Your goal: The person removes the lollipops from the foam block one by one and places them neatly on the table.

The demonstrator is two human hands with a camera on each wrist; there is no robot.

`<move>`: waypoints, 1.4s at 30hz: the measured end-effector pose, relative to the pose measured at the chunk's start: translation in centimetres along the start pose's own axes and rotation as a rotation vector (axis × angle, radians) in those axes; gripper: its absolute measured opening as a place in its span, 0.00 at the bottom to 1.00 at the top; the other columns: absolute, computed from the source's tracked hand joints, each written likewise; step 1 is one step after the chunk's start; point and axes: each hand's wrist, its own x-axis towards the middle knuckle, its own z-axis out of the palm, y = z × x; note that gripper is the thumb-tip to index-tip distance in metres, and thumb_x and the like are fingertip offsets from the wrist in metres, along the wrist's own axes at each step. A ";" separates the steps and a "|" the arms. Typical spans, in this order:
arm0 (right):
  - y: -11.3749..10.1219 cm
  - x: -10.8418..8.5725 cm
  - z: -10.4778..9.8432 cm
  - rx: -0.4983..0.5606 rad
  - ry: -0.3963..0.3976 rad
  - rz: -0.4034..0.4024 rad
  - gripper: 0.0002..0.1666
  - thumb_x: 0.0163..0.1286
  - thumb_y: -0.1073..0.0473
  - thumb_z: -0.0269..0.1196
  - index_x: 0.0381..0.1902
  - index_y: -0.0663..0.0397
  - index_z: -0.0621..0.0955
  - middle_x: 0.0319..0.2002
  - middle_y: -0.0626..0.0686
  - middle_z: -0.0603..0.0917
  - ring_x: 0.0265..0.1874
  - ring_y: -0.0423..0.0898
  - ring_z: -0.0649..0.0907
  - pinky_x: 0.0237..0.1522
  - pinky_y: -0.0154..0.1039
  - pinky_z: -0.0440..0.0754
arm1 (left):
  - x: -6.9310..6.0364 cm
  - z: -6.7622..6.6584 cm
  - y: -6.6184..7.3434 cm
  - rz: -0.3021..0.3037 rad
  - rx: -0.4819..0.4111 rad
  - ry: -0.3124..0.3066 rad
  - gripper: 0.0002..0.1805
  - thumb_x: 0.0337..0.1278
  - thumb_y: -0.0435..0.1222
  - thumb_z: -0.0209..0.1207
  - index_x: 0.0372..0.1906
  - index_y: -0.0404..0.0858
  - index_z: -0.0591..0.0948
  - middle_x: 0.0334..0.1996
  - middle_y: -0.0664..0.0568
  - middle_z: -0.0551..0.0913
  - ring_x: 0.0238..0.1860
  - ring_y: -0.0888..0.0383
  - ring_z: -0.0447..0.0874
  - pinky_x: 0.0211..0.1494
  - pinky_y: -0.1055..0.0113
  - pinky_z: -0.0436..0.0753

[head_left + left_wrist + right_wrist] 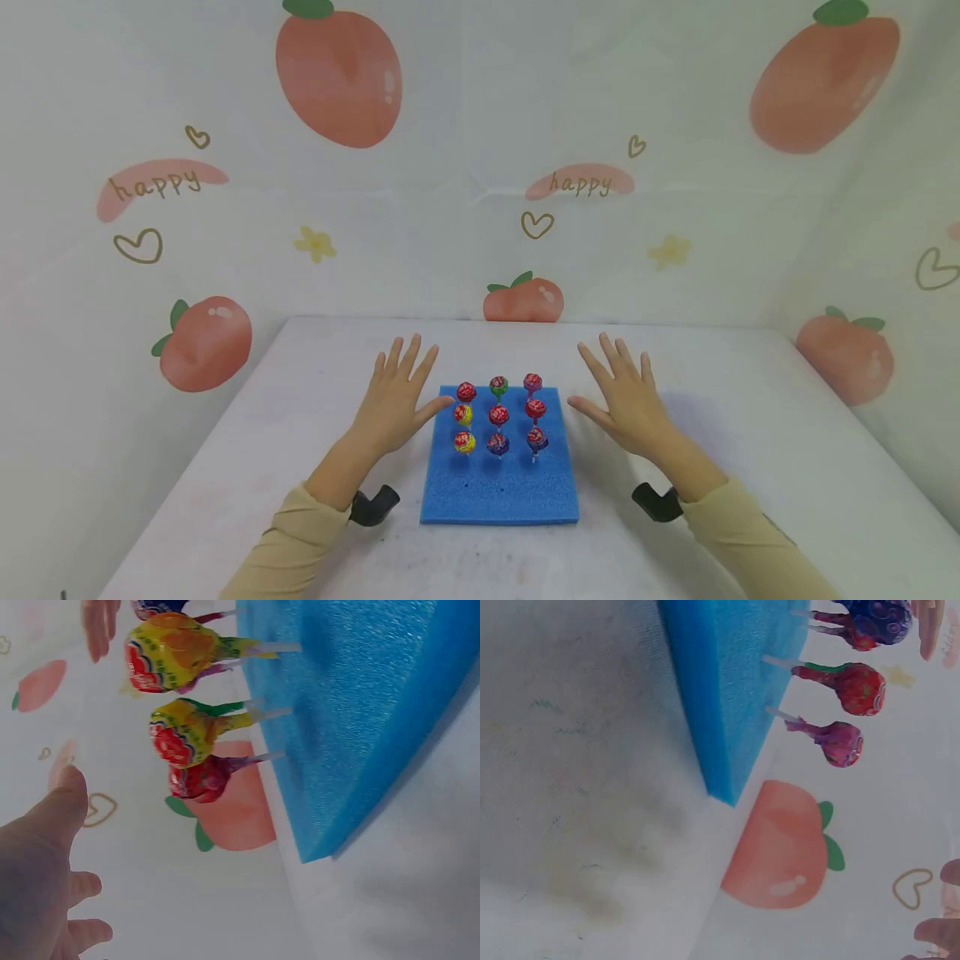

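Note:
Several wrapped lollipops stand upright in rows, their sticks pushed into a blue foam board (501, 500) on the table. A yellow lollipop (464, 442) is at the near left, a purple one (498, 444) in the near middle and a green one (498, 385) at the far middle. My left hand (392, 408) is held beside the board's left edge with fingers spread, holding nothing. Off the right edge, my right hand (628, 404) is likewise spread and holds nothing. The left wrist view shows the yellow lollipop (180, 735) close by, apart from the left thumb (60, 806).
A white table (315, 383) carries the board. Behind it and at both sides hangs a white cloth (450, 108) printed with fruit, hearts and flowers. Black wrist mounts (375, 505) sit under both forearms. Two holes show in the board's near part.

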 end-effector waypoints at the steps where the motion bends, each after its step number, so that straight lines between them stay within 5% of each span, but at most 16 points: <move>1: 0.0 -0.1 -0.1 0.010 0.012 -0.006 0.44 0.63 0.39 0.57 0.72 0.50 0.57 0.72 0.65 0.53 0.71 0.67 0.51 0.67 0.71 0.42 | -0.1 -0.1 0.0 -0.002 -0.007 0.003 0.42 0.58 0.57 0.53 0.71 0.39 0.57 0.72 0.36 0.53 0.73 0.35 0.45 0.72 0.38 0.52; 7: -0.6 -0.8 -0.6 0.162 0.037 -0.020 0.39 0.65 0.46 0.59 0.70 0.53 0.61 0.69 0.62 0.62 0.68 0.62 0.63 0.66 0.65 0.59 | -0.7 -1.1 0.4 -0.021 -0.126 -0.011 0.40 0.58 0.55 0.54 0.70 0.38 0.60 0.71 0.37 0.56 0.73 0.36 0.48 0.72 0.39 0.51; 12: -1.4 -1.8 -0.3 0.337 -0.014 0.015 0.34 0.64 0.49 0.61 0.66 0.53 0.67 0.62 0.59 0.71 0.61 0.58 0.72 0.56 0.59 0.76 | -1.7 -1.3 0.7 -0.032 -0.247 -0.086 0.38 0.58 0.52 0.56 0.69 0.38 0.63 0.70 0.38 0.60 0.72 0.37 0.51 0.73 0.40 0.52; 22: -2.3 -2.8 2.6 0.619 -0.136 -0.045 0.24 0.62 0.53 0.64 0.52 0.62 0.76 0.49 0.61 0.81 0.44 0.55 0.82 0.46 0.45 0.84 | -3.3 1.3 0.5 -0.095 -0.398 -0.308 0.42 0.53 0.55 0.59 0.69 0.39 0.63 0.70 0.39 0.60 0.72 0.37 0.52 0.68 0.38 0.61; 30: -2.9 -3.0 4.5 0.686 -0.210 -0.002 0.25 0.60 0.52 0.65 0.50 0.64 0.78 0.45 0.60 0.82 0.38 0.48 0.83 0.39 0.29 0.82 | -3.7 3.2 0.6 -0.100 -0.431 -0.354 0.44 0.50 0.56 0.62 0.69 0.38 0.63 0.70 0.39 0.59 0.71 0.38 0.54 0.68 0.39 0.62; 42: -3.4 -2.8 5.2 0.698 -0.252 0.033 0.24 0.60 0.54 0.66 0.49 0.66 0.78 0.43 0.60 0.82 0.36 0.46 0.83 0.36 0.31 0.83 | -3.9 4.1 0.7 -0.083 -0.429 -0.344 0.45 0.45 0.55 0.65 0.68 0.39 0.65 0.69 0.37 0.60 0.69 0.36 0.58 0.66 0.39 0.65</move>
